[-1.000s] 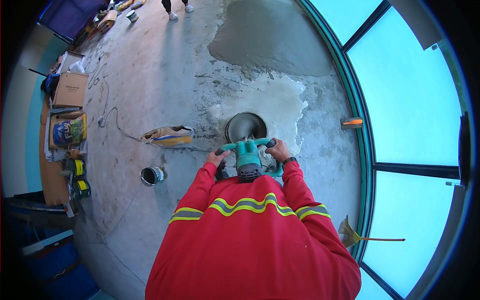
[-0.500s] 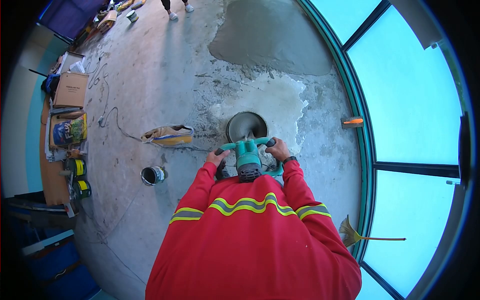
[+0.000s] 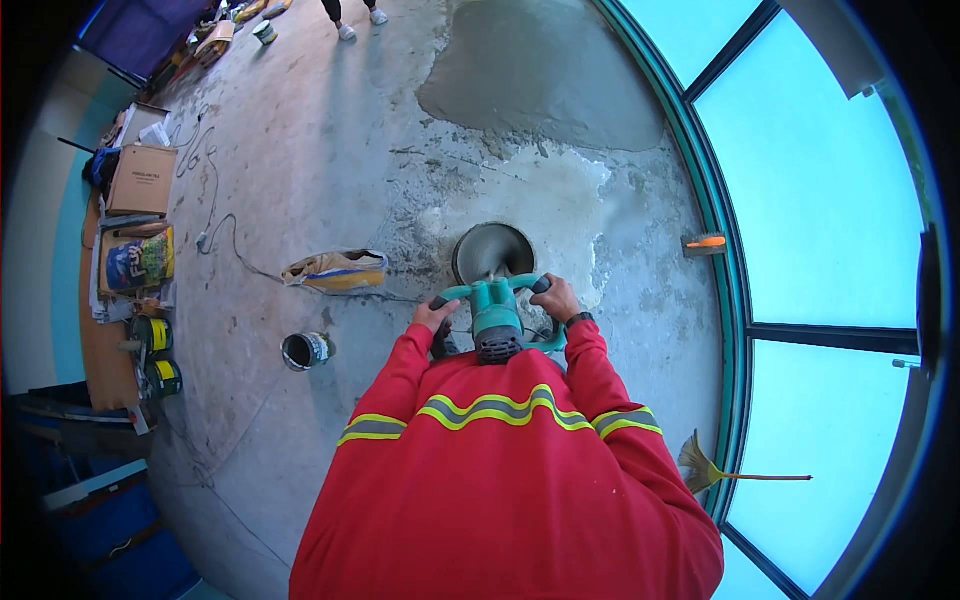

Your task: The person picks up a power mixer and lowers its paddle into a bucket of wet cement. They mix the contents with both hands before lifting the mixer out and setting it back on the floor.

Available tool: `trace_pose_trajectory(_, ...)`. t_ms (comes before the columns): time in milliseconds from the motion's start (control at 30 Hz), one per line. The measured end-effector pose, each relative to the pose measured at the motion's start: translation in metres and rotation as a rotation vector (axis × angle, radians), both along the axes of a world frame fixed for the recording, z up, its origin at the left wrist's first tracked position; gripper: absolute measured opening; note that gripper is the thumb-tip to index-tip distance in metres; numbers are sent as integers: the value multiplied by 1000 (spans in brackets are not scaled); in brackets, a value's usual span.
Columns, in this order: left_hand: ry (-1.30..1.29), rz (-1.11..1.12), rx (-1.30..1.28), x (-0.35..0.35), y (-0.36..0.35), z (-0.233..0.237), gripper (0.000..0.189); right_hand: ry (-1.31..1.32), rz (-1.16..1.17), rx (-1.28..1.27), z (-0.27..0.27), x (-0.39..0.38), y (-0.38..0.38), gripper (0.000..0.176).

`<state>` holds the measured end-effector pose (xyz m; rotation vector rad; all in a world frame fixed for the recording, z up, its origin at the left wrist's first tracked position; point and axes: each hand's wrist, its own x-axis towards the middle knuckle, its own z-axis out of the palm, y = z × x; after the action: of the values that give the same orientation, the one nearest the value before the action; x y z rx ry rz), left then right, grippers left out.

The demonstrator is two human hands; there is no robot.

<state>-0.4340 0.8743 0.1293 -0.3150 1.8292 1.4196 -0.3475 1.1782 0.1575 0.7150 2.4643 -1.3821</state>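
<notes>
A green handheld power mixer (image 3: 495, 312) is held upright in front of my chest. My left hand (image 3: 434, 316) wraps round the black grip on its left side. On the opposite grip, my right hand (image 3: 557, 298) is closed too, with a dark band at the wrist. The mixer's shaft reaches down into a round bucket (image 3: 458, 262) of wet grey mix, whose surface looks swirled. The mixing end is hidden in the mix.
Left of the bucket lies an opened paper bag (image 3: 340, 272), with an open pail (image 3: 306, 351) nearer me. A cable (image 3: 240, 248) crosses the floor. A trowel (image 3: 705, 243) and a broom (image 3: 706, 468) sit along the window frame. Wet grey screed (image 3: 540, 75) lies ahead; a person's legs (image 3: 345, 20) stand beyond.
</notes>
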Motion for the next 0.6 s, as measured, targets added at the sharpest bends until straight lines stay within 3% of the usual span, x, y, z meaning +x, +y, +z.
trace_pose_trajectory(600, -3, 21, 7, 2, 1, 0, 41, 32, -10, 20, -2, 2, 0, 41)
